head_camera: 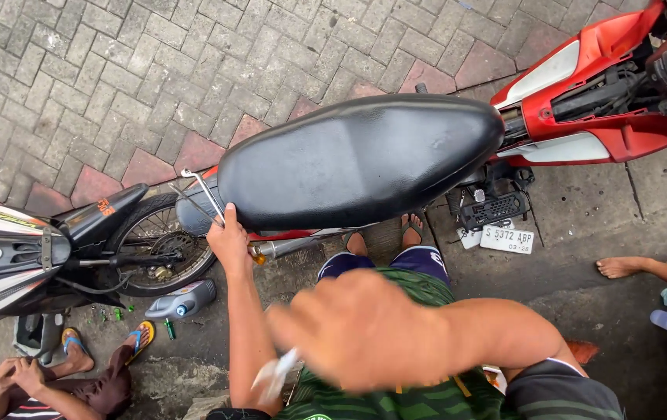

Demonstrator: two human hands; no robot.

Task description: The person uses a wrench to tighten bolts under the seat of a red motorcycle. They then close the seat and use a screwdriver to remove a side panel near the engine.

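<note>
left hand (228, 237): fingers clamped on one black seat (357, 159); right hand (361, 330): blurred, fingers' state unclear | one grey bottle (182, 301)

Left hand (228, 237) grips the black motorcycle seat (357, 159); right hand (361, 330) blurred.

seat (357, 159): I'm seeing black vinyl, smooth, showing a dull sheen
grab rail (203, 189): I'm reading it as bare metal, shining
rear bodywork (598, 93): red and white plastic, looking glossy
oil bottle (183, 300): grey plastic, appearing matt
paving (115, 78): I'm viewing rough brick blocks
shorts (419, 397): green cloth
</note>
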